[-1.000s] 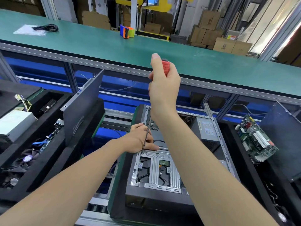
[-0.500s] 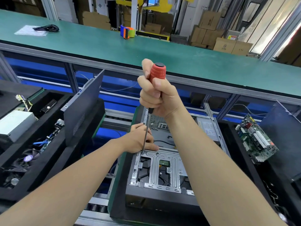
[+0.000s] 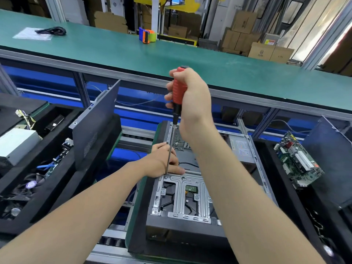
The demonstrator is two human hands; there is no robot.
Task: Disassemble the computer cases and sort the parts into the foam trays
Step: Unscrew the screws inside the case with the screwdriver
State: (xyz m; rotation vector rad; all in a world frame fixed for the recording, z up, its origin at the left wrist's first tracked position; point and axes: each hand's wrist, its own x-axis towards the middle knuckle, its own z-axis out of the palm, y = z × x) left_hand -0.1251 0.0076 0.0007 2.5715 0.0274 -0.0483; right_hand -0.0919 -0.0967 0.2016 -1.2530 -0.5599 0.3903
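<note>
Right hand (image 3: 192, 100) grips upright screwdriver (image 3: 176, 103); left hand (image 3: 163, 162) steadies shaft

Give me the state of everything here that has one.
Computer case, lying open.
Screwdriver, near upright, tip on a bracket screw.
Right hand, gripping its handle.
Left hand, resting on the case beside the shaft.
Side panel, removed, standing in left tray.
Motherboard, removed, leaning in right tray.
</note>
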